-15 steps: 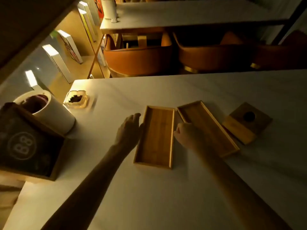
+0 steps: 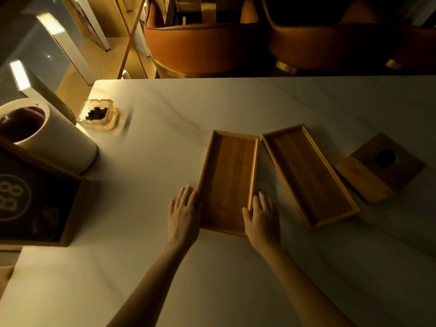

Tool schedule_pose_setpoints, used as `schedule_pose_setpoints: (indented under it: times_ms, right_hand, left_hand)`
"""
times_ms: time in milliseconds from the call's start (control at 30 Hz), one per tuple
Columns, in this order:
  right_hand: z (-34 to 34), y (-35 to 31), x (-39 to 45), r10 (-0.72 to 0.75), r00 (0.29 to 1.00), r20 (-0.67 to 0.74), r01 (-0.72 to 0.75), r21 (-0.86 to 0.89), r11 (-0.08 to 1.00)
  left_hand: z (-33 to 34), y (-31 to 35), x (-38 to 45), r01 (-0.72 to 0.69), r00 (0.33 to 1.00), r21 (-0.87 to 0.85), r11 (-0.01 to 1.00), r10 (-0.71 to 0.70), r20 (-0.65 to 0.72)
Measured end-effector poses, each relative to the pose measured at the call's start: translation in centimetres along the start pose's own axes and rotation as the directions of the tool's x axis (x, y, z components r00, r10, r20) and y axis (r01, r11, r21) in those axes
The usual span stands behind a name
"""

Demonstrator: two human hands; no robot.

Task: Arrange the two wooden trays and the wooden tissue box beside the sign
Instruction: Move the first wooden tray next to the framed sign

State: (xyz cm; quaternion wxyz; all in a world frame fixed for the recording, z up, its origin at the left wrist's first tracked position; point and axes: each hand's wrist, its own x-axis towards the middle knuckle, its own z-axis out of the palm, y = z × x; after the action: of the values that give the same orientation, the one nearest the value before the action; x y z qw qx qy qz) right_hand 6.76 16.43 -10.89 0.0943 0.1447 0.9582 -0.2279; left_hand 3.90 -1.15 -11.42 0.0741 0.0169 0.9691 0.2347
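Two long wooden trays lie on the white table (image 2: 236,279). The left tray (image 2: 228,178) sits between my hands. My left hand (image 2: 182,213) lies flat against its left rim near the front corner, and my right hand (image 2: 260,217) lies flat against its right rim, thumb on the tray's front corner. The right tray (image 2: 309,173) lies angled just beside it, untouched. The wooden tissue box (image 2: 379,167), with a dark round hole on top, rests further right. The dark sign (image 2: 30,199) with "88" in a wooden frame stands at the far left.
A white cylindrical container (image 2: 47,138) stands behind the sign. A glass ashtray (image 2: 100,114) with dark contents sits near the table's back left corner. Orange chairs (image 2: 203,43) stand beyond the far edge.
Both hands have slid back along the left tray's sides toward its near end, now lying flat with fingers extended. The view has tilted down a little.
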Motion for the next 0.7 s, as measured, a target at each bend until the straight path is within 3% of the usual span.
schedule_pose_setpoints:
  times_ms: [100,267,400,567,700]
  right_hand:
    - [0.0,0.2,0.3,0.011,0.998,0.061,-0.014,0.054,0.998]
    - [-1.5,0.3,0.8,0.047,0.972,0.231,-0.099,0.217,0.971]
    - [-3.8,-0.3,0.8,0.059,0.938,0.343,-0.217,0.442,0.87]
    - [-7.2,-1.1,-0.2,-0.006,0.945,0.327,-0.168,0.501,0.849]
    - [-8.3,-2.2,-1.1,-0.039,0.966,0.256,-0.088,0.466,0.881]
  left_hand:
    - [0.1,0.4,0.3,0.039,0.998,-0.064,0.997,-0.042,-0.038]
    - [-0.8,0.9,0.9,0.153,0.988,-0.292,0.944,-0.144,0.052]
    - [-3.1,2.4,0.4,0.127,0.992,-0.302,0.945,-0.112,0.065]
    - [-5.7,3.2,-0.2,0.084,0.993,-0.37,0.925,-0.048,0.107]
    - [-7.6,3.2,-1.6,0.06,0.998,-0.442,0.895,-0.037,0.059]
